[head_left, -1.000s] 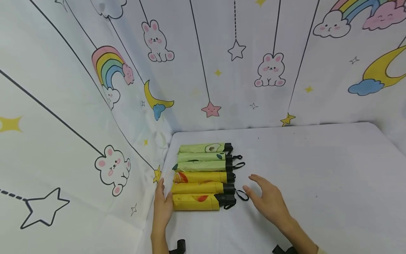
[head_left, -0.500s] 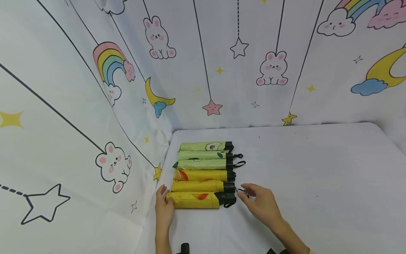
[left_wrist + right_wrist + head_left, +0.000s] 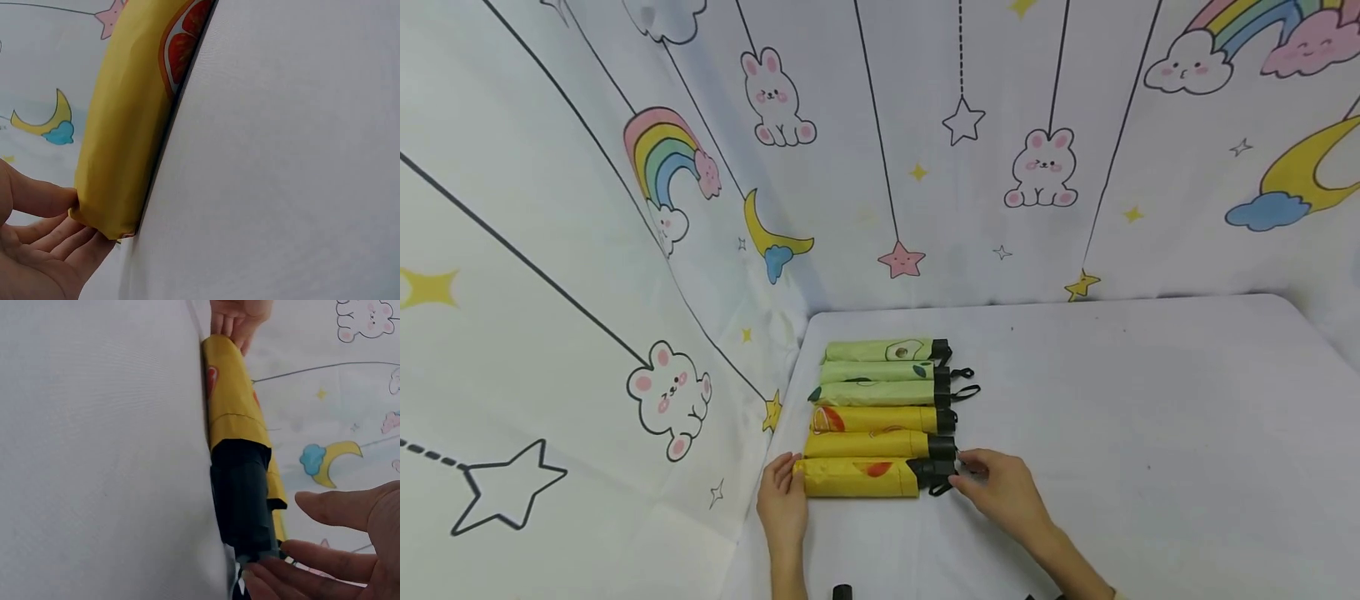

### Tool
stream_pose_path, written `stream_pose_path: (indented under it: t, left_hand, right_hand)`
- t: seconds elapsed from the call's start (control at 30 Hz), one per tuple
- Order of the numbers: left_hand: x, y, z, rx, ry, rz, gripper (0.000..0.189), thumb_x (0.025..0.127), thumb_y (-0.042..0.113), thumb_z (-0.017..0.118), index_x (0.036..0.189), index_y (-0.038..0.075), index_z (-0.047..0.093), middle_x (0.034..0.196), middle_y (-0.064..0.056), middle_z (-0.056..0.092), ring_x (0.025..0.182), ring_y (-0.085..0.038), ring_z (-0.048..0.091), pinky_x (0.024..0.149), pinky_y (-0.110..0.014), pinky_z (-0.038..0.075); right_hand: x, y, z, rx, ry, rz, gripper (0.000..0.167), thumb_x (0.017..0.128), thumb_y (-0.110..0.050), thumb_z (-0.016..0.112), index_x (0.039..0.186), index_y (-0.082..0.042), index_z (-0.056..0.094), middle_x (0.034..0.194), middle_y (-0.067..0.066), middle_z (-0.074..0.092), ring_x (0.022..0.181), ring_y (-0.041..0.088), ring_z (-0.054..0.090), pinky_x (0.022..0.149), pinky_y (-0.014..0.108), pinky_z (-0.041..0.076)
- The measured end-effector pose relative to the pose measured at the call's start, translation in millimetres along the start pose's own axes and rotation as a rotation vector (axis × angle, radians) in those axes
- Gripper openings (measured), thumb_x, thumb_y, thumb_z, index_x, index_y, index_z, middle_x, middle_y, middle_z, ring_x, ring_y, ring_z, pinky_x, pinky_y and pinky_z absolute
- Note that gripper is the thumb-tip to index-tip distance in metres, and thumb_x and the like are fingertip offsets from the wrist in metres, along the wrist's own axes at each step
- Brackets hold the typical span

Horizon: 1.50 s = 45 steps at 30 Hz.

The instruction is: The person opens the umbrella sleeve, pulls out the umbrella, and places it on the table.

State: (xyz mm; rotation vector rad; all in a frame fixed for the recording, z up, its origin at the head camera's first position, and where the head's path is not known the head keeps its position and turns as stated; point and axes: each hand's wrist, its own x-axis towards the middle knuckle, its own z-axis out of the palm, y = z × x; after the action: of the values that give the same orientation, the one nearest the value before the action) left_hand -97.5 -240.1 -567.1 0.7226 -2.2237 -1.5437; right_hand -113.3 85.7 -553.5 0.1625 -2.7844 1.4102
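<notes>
Folded compact umbrellas lie side by side, handles to the right. At the near end of the row is a yellow umbrella (image 3: pixel 850 480) with a citrus-slice print and a black handle (image 3: pixel 242 494). My left hand (image 3: pixel 784 504) pinches its left end; in the left wrist view the thumb is on the fabric corner and the fingers are behind the end. At the other end, my right hand (image 3: pixel 1006 493) touches the handle's tip with extended fingertips, its thumb (image 3: pixel 331 509) held apart. Just behind lies another yellow umbrella (image 3: pixel 865 444), its wrist strap mostly hidden by the right hand.
Beyond these lie one more yellow umbrella (image 3: pixel 887 419) and three light green umbrellas (image 3: pixel 872 393), some with black straps sticking out to the right. The white tabletop (image 3: pixel 1135 417) extends to the right. A printed cloth wall (image 3: pixel 970 225) rises at the back and left.
The right hand has moved left and down from the middle yellow umbrella's strap to the nearest handle. My left hand has shifted down to the nearest umbrella's end, its fingers drawn in. The umbrellas keep their places.
</notes>
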Motion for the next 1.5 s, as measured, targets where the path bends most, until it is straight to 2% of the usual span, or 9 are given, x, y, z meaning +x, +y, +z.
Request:
stream_pose_path:
  t: [0.2, 0.37, 0.57, 0.9, 1.13, 1.33, 1.5]
  left_hand:
    - [0.7, -2.2, 1.8, -0.093, 0.058, -0.029, 0.035, 0.099, -0.006, 0.064, 0.134, -0.003, 0.062, 0.13, -0.025, 0.069, 0.125, -0.037, 0.065, 0.088, -0.007, 0.05]
    - [2.2, -3.6, 1.8, -0.222, 0.096, -0.086, 0.038, 0.097, -0.008, 0.066, 0.134, -0.003, 0.062, 0.131, -0.024, 0.069, 0.124, -0.034, 0.066, 0.086, -0.01, 0.053]
    - [3.0, -2.0, 4.0, -0.301, 0.127, -0.076, 0.039, 0.098, -0.008, 0.064, 0.136, -0.002, 0.061, 0.133, -0.022, 0.068, 0.121, -0.023, 0.069, 0.09, -0.012, 0.053]
    - [3.6, -4.2, 8.3, -0.329, 0.168, -0.086, 0.04, 0.097, -0.009, 0.065, 0.136, -0.002, 0.06, 0.132, -0.022, 0.069, 0.118, -0.02, 0.07, 0.09, -0.012, 0.053]
    - [5.1, -7.2, 8.9, -0.327, 0.158, -0.068, 0.039, 0.097, -0.01, 0.065, 0.135, -0.003, 0.061, 0.13, -0.02, 0.07, 0.119, -0.023, 0.069, 0.09, -0.013, 0.054]
    - [5.4, -5.5, 9.4, -0.328, 0.154, -0.089, 0.038, 0.098, -0.01, 0.064, 0.135, -0.003, 0.06, 0.131, -0.02, 0.07, 0.12, -0.024, 0.069, 0.089, -0.013, 0.054]
    - [5.6, -3.9, 10.4, -0.347, 0.164, -0.088, 0.037, 0.097, -0.011, 0.064, 0.133, -0.006, 0.061, 0.129, -0.022, 0.07, 0.116, -0.021, 0.071, 0.088, -0.014, 0.055]
  right_hand:
    - [-0.2, 3, 8, 0.017, -0.032, -0.004, 0.036, 0.08, -0.022, 0.092, 0.112, -0.009, 0.079, 0.099, 0.001, 0.078, 0.086, 0.015, 0.074, 0.079, 0.031, 0.062]
    - [0.4, 5, 12, 0.05, -0.047, -0.007, 0.039, 0.08, -0.019, 0.091, 0.114, -0.007, 0.077, 0.099, 0.003, 0.078, 0.081, 0.013, 0.073, 0.074, 0.027, 0.061]
    - [3.0, 9, 17, 0.032, -0.045, 0.03, 0.042, 0.079, -0.017, 0.092, 0.117, -0.01, 0.077, 0.101, 0.001, 0.077, 0.076, 0.004, 0.068, 0.069, 0.02, 0.057]
    - [2.7, 11, 23, 0.066, 0.001, 0.029, 0.042, 0.076, -0.014, 0.094, 0.113, -0.011, 0.075, 0.095, -0.001, 0.076, 0.078, 0.008, 0.068, 0.069, 0.023, 0.058]
    - [3.3, 10, 25, 0.084, 0.014, 0.034, 0.04, 0.076, -0.01, 0.093, 0.112, -0.008, 0.074, 0.088, -0.002, 0.073, 0.074, 0.006, 0.066, 0.068, 0.023, 0.058]
    - [2.6, 11, 27, 0.092, 0.02, 0.043, 0.04, 0.074, -0.008, 0.093, 0.111, -0.003, 0.077, 0.092, 0.0, 0.075, 0.074, 0.006, 0.066, 0.068, 0.022, 0.058]
    - [1.7, 13, 27, 0.101, 0.019, 0.05, 0.04, 0.077, -0.012, 0.093, 0.113, -0.006, 0.079, 0.093, -0.001, 0.073, 0.077, 0.007, 0.065, 0.07, 0.023, 0.058]
